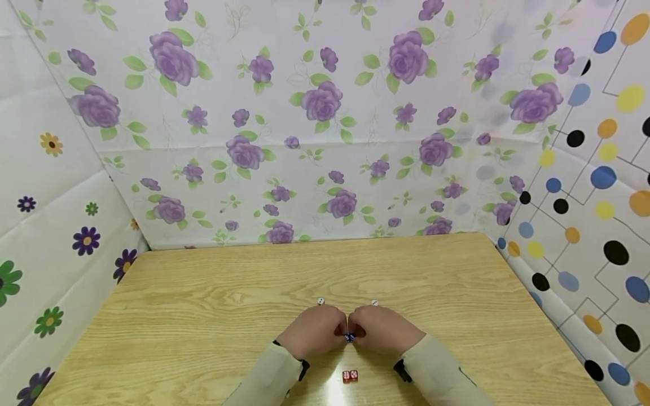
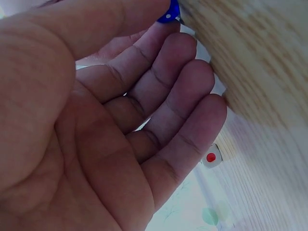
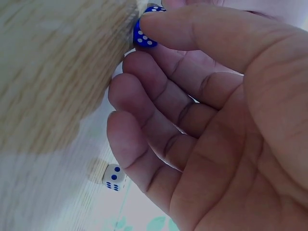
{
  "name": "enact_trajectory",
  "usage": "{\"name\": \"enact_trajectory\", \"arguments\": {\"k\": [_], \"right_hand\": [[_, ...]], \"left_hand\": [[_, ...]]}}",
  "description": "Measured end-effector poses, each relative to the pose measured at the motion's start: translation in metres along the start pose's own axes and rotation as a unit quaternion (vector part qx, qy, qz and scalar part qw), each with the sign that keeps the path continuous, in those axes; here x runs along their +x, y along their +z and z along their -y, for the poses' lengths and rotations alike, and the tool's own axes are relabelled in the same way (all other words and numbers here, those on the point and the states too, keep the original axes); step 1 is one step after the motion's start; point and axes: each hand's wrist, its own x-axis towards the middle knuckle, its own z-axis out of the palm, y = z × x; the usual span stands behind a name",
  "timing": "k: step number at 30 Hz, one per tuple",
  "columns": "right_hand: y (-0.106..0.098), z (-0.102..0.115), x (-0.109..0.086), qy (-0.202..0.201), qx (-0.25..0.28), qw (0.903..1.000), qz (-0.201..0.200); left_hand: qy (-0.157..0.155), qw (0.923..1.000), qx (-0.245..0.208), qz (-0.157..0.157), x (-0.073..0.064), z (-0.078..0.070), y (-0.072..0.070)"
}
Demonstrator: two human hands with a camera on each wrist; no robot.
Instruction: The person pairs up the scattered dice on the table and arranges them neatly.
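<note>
Both hands meet at the middle of the table's near half, knuckles almost together. My left hand [image 1: 317,330] pinches a blue die [image 2: 169,13] between thumb and forefinger. Another blue die [image 3: 144,36] with white dots is pinched the same way by my right hand [image 1: 383,330]. In the head view the two blue dice [image 1: 348,338] sit side by side at the fingertips, low over the wood and partly covered by the fingers. On each hand the other fingers are bent loosely below the pinch.
Two red dice [image 1: 350,376] lie side by side nearer the body. Beyond the left hand is one white die [image 1: 321,301]; a second white die [image 1: 374,303] lies beyond the right. The wooden table [image 1: 228,293] meets patterned cloth walls [image 1: 325,186] at the back and sides.
</note>
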Motion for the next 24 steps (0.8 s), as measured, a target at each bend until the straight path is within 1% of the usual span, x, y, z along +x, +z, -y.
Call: {"name": "enact_trajectory", "arguments": {"k": [10,17,24], "right_hand": [[0.0010,-0.0009,0.0010,0.004,0.000,1.0000,0.008],[0.0013,-0.0006,0.0009,0.002,0.008,0.9999,0.011],[0.0003,-0.0018,-0.0005,0.000,0.009,0.9999,0.014]], "left_hand": [[-0.003,0.9999,-0.010,0.010,0.0017,0.0022,0.0006],[-0.003,0.9998,-0.016,0.009,-0.0001,0.0024,0.0003],[-0.016,0.9989,-0.040,0.018,-0.0021,0.0020,-0.0036]]}}
